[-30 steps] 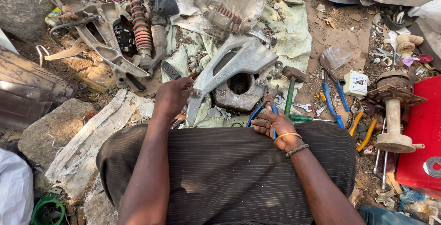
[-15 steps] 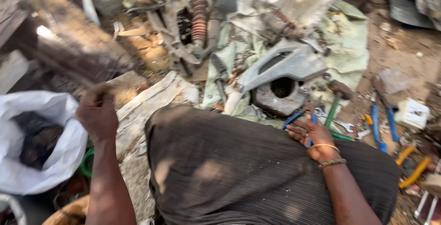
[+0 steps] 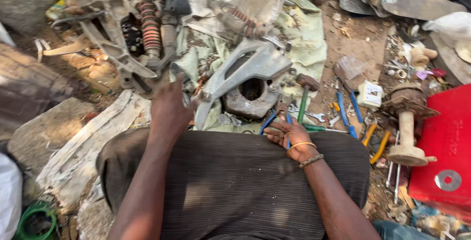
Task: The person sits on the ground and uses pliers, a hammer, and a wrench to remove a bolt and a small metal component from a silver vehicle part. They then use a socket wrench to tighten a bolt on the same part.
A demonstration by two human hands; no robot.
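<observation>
The left hand [image 3: 169,105] is held at centre left, fingers spread loosely and empty, just beside the lower tip of the grey metal bracket [image 3: 245,73] lying at the centre of the frame. The right hand [image 3: 289,134] is closed around blue-handled pliers [image 3: 274,117] at lower centre. A hammer [image 3: 304,95] lies just right of the bracket.

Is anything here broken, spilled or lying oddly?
Nothing looks spilled, but the whole spot is a jumble. Tools lie scattered on bare dirt: a hammer, blue-handled pliers and a wrench. A rusty coil spring lies among loose metal parts. The grey metal bracket rests tilted on crumpled cloth.
</observation>
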